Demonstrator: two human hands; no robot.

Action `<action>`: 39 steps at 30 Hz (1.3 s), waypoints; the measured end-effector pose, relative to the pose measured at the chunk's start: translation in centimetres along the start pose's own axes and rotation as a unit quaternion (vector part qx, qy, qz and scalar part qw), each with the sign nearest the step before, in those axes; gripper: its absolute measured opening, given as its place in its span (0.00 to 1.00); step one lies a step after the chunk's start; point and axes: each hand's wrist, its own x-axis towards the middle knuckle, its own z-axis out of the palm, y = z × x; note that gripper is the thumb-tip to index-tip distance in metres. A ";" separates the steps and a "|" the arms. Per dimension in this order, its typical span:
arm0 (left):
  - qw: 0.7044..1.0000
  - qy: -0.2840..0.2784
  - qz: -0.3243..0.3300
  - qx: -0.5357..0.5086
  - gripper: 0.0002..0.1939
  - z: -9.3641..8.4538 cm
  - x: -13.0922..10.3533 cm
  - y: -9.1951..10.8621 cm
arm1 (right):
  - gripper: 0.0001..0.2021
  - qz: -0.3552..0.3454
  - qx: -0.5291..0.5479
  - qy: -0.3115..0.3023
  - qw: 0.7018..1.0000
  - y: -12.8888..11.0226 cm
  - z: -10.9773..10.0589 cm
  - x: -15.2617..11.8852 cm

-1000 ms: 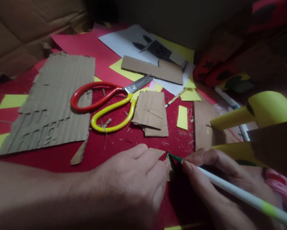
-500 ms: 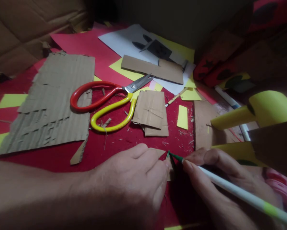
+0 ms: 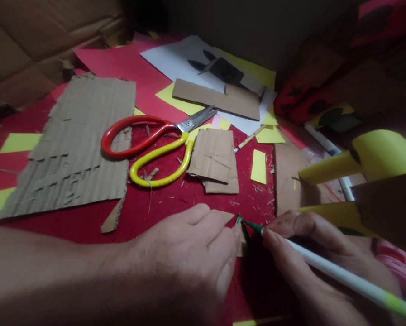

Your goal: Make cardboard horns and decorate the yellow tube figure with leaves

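Observation:
My left hand lies palm down on the red cloth, its fingertips pressing a small cardboard piece that is mostly hidden under the fingers. My right hand grips a white pencil with a green tip. The green tip touches the edge of that small piece, right beside my left fingertips.
Red-and-yellow scissors lie shut behind my hands. A torn corrugated sheet is at the left, folded cardboard squares in the middle, a cardboard strip on white and yellow paper behind. Yellow paper tubes and cardboard stand at the right.
My right hand and the pencil have shifted very slightly to the right and down. My left hand keeps its place on the small piece.

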 end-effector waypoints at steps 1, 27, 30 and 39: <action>1.000 0.000 0.002 0.001 0.23 0.0 0.0 0.0 | 0.08 -0.003 -0.003 0.001 1.000 0.0 0.0 0.0; 0.999 -0.003 0.019 0.025 0.16 0.0 0.3 0.0 | 0.08 0.017 0.006 -0.015 1.000 -0.9 0.3 0.1; 0.999 -0.001 0.015 0.040 0.15 -0.2 0.2 0.0 | 0.07 0.021 0.036 -0.011 0.999 -0.3 0.3 0.0; 0.997 -0.001 0.044 0.062 0.21 -0.2 0.0 0.3 | 0.07 -0.003 0.024 -0.002 1.000 -0.3 0.4 0.0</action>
